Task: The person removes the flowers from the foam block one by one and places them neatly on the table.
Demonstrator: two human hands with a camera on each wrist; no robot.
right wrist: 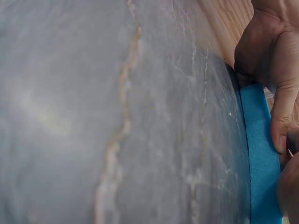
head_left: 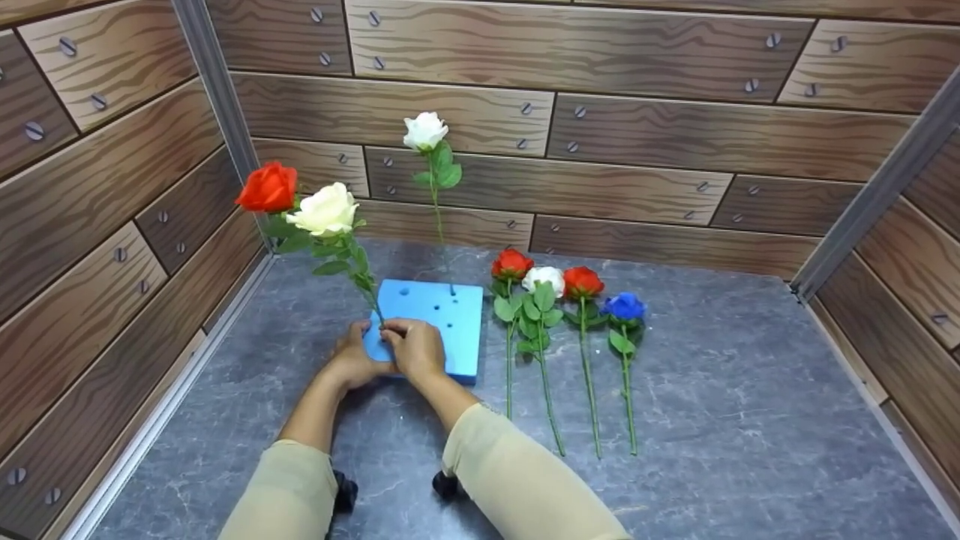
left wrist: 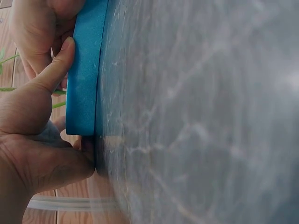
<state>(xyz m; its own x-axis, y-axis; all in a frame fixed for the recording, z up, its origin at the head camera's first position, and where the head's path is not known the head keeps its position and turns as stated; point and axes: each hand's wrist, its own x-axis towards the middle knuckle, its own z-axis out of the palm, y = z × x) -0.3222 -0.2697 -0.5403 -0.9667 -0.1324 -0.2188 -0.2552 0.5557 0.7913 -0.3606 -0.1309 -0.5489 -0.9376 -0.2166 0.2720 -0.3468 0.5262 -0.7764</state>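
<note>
A light-blue foam block (head_left: 465, 330) with small holes in its top lies flat on the table. My left hand (head_left: 356, 360) grips its near left corner, the thumb (left wrist: 58, 65) along the front edge. Over the block's left part, my right hand (head_left: 416, 349) pinches the lower stem of a cream-white rose (head_left: 328, 210), which leans to the left. The stem's end is hidden behind the fingers. Just behind that bloom is a red rose (head_left: 268, 187), its lower stem hidden. A white rose (head_left: 426, 132) stands upright in a hole at the block's far side.
Right of the block, a red rose (head_left: 512, 264), a white rose (head_left: 544, 282), another red rose (head_left: 583, 282) and a blue rose (head_left: 625, 306) lie side by side, stems toward me. Wood-patterned walls (head_left: 637, 142) enclose the grey marbled table (head_left: 750, 420) at the back and sides.
</note>
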